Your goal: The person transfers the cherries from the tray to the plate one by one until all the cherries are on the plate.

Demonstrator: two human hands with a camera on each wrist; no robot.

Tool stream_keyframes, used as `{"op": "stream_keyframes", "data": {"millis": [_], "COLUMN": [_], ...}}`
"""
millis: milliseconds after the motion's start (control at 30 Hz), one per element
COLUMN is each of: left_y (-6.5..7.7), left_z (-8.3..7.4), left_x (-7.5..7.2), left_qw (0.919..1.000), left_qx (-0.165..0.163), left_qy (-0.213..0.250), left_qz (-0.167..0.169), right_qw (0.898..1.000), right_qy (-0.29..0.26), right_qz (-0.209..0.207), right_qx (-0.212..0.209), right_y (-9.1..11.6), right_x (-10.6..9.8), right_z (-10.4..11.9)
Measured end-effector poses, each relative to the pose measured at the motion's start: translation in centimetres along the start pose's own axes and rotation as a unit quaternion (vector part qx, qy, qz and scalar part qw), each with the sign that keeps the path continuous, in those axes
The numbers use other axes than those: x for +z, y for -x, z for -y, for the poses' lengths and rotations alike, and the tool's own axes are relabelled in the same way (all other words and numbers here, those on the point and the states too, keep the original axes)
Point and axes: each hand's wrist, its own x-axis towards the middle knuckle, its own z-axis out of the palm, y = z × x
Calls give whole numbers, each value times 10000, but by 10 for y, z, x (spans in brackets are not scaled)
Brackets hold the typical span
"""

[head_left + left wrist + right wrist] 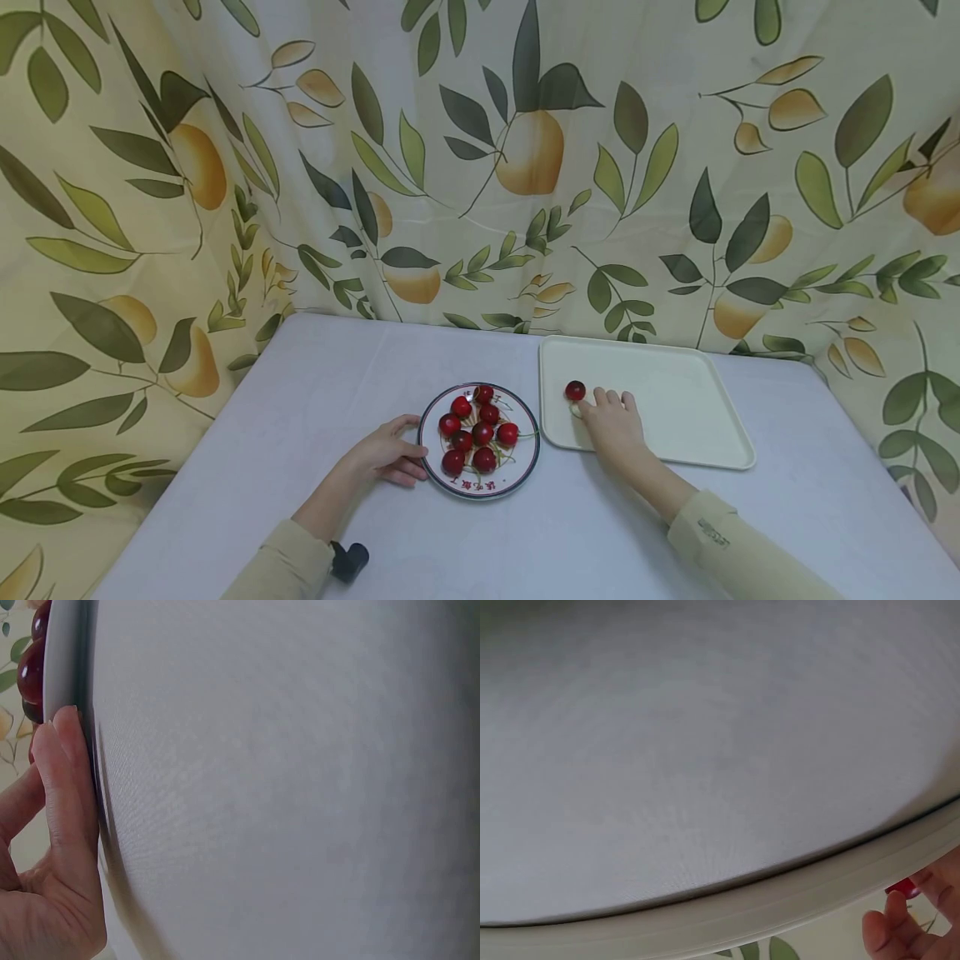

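Note:
A round white plate (480, 490) with a dark rim holds several red cherries (482, 433) with stems. My left hand (392, 452) is at the plate's left edge. Its thumb meets the rim, and in the left wrist view straight fingers (67, 772) lie against the plate's outer side. Over the left part of a cream tray (675, 404) is my right hand (615, 425), with one cherry (575, 391) by its thumb and index finger. The right wrist view shows that red cherry partly hidden behind the fingers (900, 926); I cannot tell whether they pinch it.
The plate and tray stand side by side on a white-covered table (480, 550), the tray to the right. A curtain (465, 167) with leaves and fruit hangs behind the table and along its left. A dark object (349, 562) shows by the left sleeve.

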Motion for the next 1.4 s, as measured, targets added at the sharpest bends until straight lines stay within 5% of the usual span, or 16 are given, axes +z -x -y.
{"op": "stream_keyframes", "data": {"millis": [267,1233,1400], "left_y": [1,2,2], "left_z": [-1,-1,-1], "left_x": [1,1,1], "left_qw": [10000,10000,10000], "left_qx": [-16,-9,-3], "left_qy": [-52,8,15], "left_qz": [-42,2,13], "right_qw": [9991,9993,9991], "right_qy": [-263,-84,-284], "right_qz": [-328,194,-165], "right_qx": [99,295,272], "right_y": [-3,-15,-16], "right_x": [3,2,2], "right_z": [1,0,-3]}}
